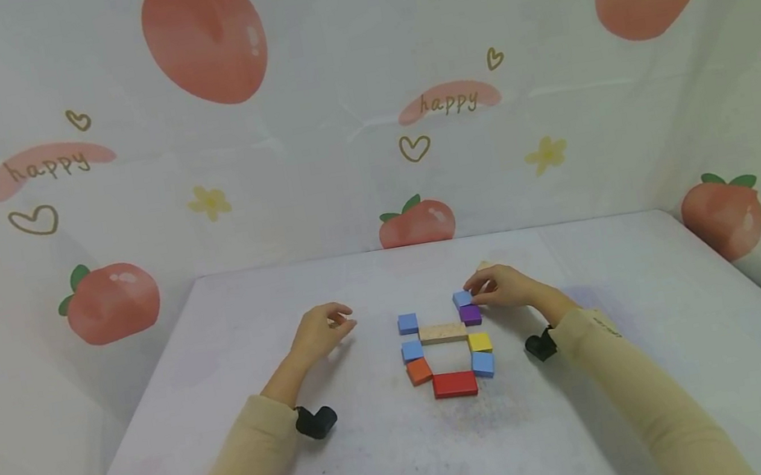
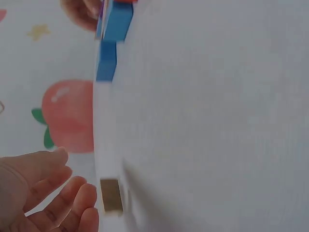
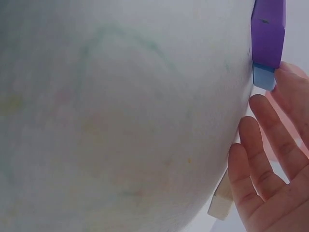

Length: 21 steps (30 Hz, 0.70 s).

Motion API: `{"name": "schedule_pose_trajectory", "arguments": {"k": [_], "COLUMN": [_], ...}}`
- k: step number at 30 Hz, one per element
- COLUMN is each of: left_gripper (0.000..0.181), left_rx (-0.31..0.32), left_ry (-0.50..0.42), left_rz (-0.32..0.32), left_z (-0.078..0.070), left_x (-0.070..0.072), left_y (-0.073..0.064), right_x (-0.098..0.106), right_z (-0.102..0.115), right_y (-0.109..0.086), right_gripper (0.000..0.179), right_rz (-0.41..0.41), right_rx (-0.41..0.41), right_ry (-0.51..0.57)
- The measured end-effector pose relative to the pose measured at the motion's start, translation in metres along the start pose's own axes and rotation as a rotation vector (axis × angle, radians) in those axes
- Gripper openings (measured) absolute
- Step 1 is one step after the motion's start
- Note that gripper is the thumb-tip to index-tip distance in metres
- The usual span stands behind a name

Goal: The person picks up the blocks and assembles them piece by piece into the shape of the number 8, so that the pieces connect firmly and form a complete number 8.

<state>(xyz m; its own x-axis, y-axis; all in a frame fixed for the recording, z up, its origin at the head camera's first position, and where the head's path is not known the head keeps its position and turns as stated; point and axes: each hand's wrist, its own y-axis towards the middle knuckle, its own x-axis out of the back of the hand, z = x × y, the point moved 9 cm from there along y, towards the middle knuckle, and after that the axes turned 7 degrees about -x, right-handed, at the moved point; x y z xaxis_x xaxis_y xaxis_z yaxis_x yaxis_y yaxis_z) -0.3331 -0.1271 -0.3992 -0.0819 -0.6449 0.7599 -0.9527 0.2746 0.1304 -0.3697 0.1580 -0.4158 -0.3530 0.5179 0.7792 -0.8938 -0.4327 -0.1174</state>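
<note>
My right hand [image 1: 504, 286] is at the far right end of a block outline, with fingertips at the right side of a blue block [image 1: 462, 299]. That block lies just beyond a purple block [image 1: 470, 315]. In the right wrist view the fingers are extended and spread, and the thumb overlaps the blue block's edge [image 3: 263, 77]. A pale wooden block [image 3: 221, 200] lies past the fingers. My left hand [image 1: 321, 334] hovers left of the outline, fingers loosely bent and holding nothing. Beyond its fingertips stands a wooden block [image 2: 111, 195], mostly hidden by the hand in the head view.
The outline also has blue blocks [image 1: 407, 324] on both sides, a long wooden block [image 1: 443, 333] across the middle, a yellow block [image 1: 480, 342], an orange block [image 1: 419, 372] and a red block [image 1: 454, 384] nearest me. A fruit-print curtain [image 1: 344, 193] hangs behind the white table [image 1: 387, 469].
</note>
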Motion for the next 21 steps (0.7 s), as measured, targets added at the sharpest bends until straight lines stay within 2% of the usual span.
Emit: {"name": "schedule_pose_trajectory", "arguments": {"k": [3,6,11,21], "left_gripper": [0.031,0.036,0.041,0.044], "left_rx": [0.025,0.066,0.098,0.091], "left_ry": [0.028,0.050,0.072,0.071], "left_rz": [-0.022,-0.002,0.051,0.118], "left_z": [0.009,0.019,0.030,0.038], "left_x": [0.011,0.015,0.013,0.007], "left_y": [0.003,0.005,0.008,0.014], "right_x": [0.000,0.001,-0.001,-0.001], "right_z": [0.000,-0.001,-0.006,-0.007], "right_y": [0.000,0.000,0.002,0.003], "right_gripper": [0.029,0.029,0.030,0.029], "right_rz": [0.001,0.002,0.005,0.007], "right_rx": [-0.010,-0.024,-0.052,-0.046], "right_ry": [0.000,0.010,0.011,0.006]}}
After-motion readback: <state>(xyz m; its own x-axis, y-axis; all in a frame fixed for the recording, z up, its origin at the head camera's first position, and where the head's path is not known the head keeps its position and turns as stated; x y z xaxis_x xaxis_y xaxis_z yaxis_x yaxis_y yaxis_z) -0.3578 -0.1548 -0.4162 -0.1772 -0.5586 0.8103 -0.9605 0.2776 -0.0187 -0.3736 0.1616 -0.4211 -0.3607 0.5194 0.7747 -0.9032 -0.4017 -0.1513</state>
